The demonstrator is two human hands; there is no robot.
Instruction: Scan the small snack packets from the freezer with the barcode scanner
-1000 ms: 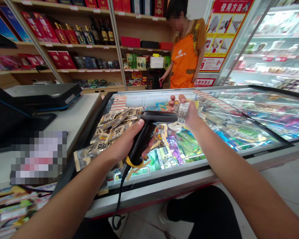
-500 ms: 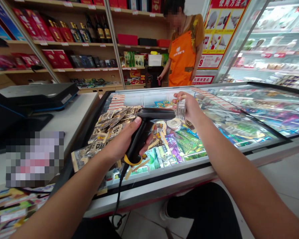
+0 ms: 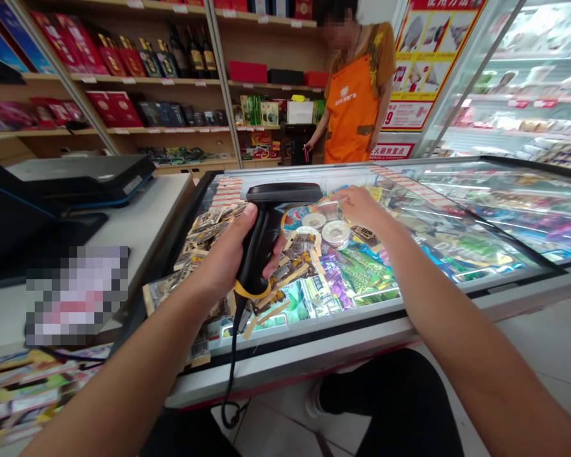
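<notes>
My left hand (image 3: pixel 228 257) is wrapped round the grip of a black barcode scanner (image 3: pixel 261 244) with a yellow band at its base, and its head points right above the glass. My right hand (image 3: pixel 364 211) is low over the freezer top, fingers bent at the edge of a small clear plastic tub (image 3: pixel 328 209); the fingertips are partly hidden. Just in front of that hand sit a white-lidded round tub (image 3: pixel 336 233) and another pale round tub (image 3: pixel 313 221). Small brown snack packets (image 3: pixel 202 247) lie heaped left of and beneath the scanner.
The glass-topped freezer (image 3: pixel 457 254) shows bright packages under its lid. At left a counter (image 3: pixel 164 209) carries a black scale (image 3: pixel 90 174). The scanner's cable (image 3: pixel 233 362) hangs over the freezer's front edge. Across the freezer stands a person in an orange apron (image 3: pixel 349 114) before stocked shelves.
My right hand has lowered the clear tub from in front of the scanner's head down towards the glass by the other tubs. The scanner has shifted slightly left and up.
</notes>
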